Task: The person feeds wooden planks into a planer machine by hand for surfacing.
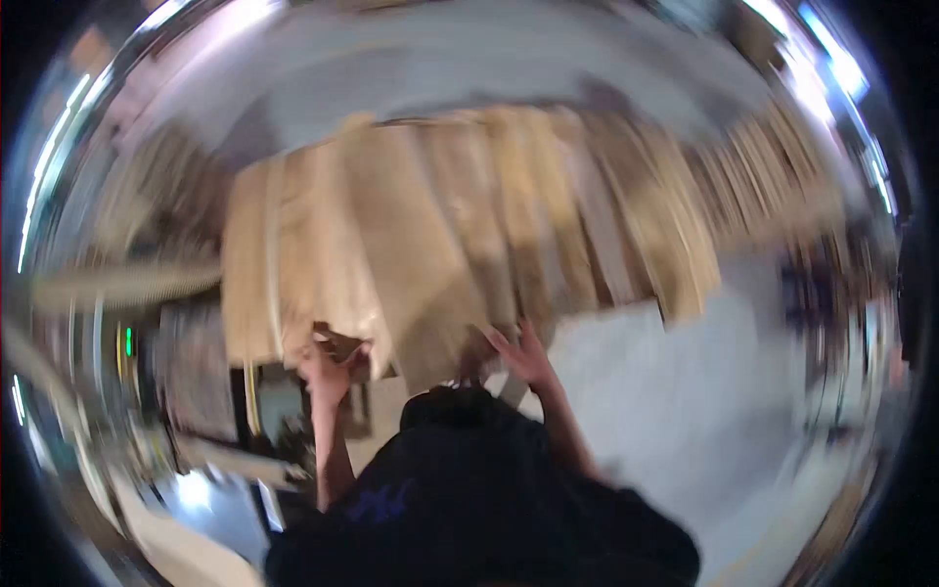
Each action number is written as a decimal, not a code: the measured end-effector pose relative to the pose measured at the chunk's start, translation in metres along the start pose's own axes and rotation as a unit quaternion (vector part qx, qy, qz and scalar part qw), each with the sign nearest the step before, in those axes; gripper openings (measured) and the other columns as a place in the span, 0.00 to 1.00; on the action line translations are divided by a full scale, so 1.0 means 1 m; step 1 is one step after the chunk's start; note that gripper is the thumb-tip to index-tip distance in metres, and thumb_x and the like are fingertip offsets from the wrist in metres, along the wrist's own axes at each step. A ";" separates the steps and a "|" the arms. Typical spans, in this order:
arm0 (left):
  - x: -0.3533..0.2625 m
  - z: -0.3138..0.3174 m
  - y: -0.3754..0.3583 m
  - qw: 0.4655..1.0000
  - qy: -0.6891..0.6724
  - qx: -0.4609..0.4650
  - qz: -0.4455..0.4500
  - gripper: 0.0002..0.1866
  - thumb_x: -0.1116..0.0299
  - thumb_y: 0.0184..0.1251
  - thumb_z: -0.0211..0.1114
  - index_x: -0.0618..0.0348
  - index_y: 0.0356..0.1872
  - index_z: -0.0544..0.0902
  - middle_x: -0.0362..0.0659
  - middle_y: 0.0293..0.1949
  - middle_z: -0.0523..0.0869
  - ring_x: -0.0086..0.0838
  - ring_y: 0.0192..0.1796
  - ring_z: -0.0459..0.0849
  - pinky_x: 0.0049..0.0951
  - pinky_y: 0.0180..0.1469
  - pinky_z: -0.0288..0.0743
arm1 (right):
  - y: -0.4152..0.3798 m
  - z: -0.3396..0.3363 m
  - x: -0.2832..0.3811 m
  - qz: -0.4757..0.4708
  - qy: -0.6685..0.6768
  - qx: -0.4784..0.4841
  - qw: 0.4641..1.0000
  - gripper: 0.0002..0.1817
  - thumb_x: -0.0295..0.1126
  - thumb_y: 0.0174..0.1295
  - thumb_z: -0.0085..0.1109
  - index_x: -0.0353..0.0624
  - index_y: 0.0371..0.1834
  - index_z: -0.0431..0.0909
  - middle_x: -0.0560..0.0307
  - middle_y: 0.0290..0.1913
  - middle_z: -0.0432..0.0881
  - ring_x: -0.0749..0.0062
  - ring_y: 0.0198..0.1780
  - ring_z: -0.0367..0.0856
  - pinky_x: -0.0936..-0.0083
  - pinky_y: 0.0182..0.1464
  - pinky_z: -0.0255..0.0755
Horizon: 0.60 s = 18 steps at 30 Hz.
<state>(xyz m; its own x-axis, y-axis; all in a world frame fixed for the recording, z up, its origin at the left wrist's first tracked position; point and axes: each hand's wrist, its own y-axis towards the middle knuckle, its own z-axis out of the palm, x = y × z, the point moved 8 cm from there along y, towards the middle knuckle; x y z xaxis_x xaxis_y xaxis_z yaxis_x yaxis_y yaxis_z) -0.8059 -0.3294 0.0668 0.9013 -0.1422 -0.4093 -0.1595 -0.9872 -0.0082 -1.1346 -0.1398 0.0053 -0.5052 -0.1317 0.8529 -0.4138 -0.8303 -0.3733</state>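
Observation:
The view is heavily motion-blurred. A stack of pale wooden boards [440, 215] fills the middle, with the board ends facing me. My left hand [328, 370] is at the lower left end of the stack, its fingers curled around the edge of a board [333, 284]. My right hand [523, 354] is at the lower middle of the stack, fingers spread and touching the board ends. Below the hands, both forearms and my dark shirt [469, 489] are in view.
A light grey floor [685, 391] spreads out to the right of the stack. Dark, cluttered shelving or equipment [196, 372] stands at the left, with a pale plank [117, 284] sticking out there. More wooden pieces [773, 186] line the far right.

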 end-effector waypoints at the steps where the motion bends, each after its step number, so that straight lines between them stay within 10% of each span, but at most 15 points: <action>1: -0.037 -0.022 -0.017 0.993 -0.029 -0.109 0.021 0.55 0.39 0.35 0.79 0.68 0.61 0.66 0.61 0.51 0.74 0.54 0.53 0.72 0.49 0.54 0.69 | -0.013 0.018 0.052 -0.046 -0.168 -0.013 0.985 0.23 0.39 0.64 0.62 0.31 0.53 0.68 0.51 0.44 0.81 0.70 0.46 0.78 0.73 0.51 0.72; 10: -0.019 -0.018 -0.017 0.979 -0.062 -0.178 -0.084 0.59 0.28 0.28 0.74 0.68 0.57 0.70 0.62 0.51 0.70 0.56 0.56 0.70 0.46 0.59 0.67 | 0.000 0.025 0.047 -0.034 -0.242 -0.075 0.967 0.50 0.52 0.49 0.72 0.26 0.64 0.59 0.40 0.61 0.70 0.57 0.62 0.68 0.67 0.64 0.61; 18: 0.010 0.004 -0.056 0.973 -0.203 -0.078 -0.081 0.48 0.35 0.26 0.79 0.67 0.44 0.78 0.54 0.39 0.83 0.46 0.49 0.80 0.41 0.56 0.71 | -0.038 0.003 0.038 -0.114 -0.177 -0.026 0.977 0.48 0.43 0.53 0.71 0.31 0.70 0.53 0.45 0.65 0.67 0.61 0.63 0.68 0.66 0.64 0.62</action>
<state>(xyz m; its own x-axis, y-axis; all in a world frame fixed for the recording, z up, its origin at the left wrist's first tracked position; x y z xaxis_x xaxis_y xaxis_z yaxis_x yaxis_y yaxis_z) -0.7893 -0.2757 0.0596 0.6705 0.0256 -0.7414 0.0630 -0.9978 0.0224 -1.1358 -0.1151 0.0533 -0.1042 -0.1331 0.9856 -0.5282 -0.8323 -0.1682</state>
